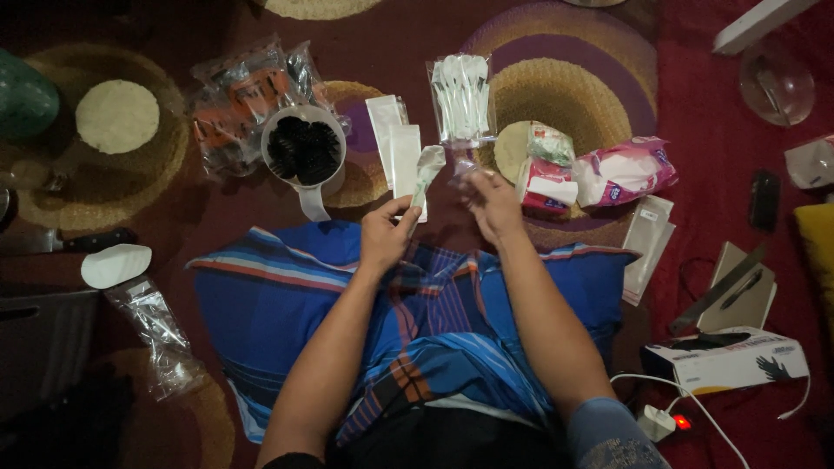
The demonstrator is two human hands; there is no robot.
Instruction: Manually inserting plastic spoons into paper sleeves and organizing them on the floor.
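Down at the middle of the head view, both hands meet above a blue striped cloth [347, 304] spread over the person's lap; the left hand [385, 234] is closed in a pinch, thumb against fingers, on the lower end of a slim clear sleeve [426, 174] that seems to hold a pale plastic spoon, and the sleeve rises from that hand toward one o'clock; the right hand [493, 204] sits just beside it at three o'clock, fingers curled in around a small scrap of clear wrap near the sleeve's top, though whether the grip is firm I cannot tell; at twelve o'clock from the hands a clear bag of white spoons [462, 95] lies on the patterned rug [573, 78]; at eleven o'clock two flat white packets [398, 143] lie side by side, touching the sleeve's edge; further toward ten o'clock a white cup [304, 149] holds dark round things, with crinkled clear bags of orange items [234, 100] behind it; at two o'clock from the right hand lie red and white packets [546, 178] and a pink and white pack [625, 169]; at four o'clock, well apart, a white glove box [730, 360] rests on the red floor cover.
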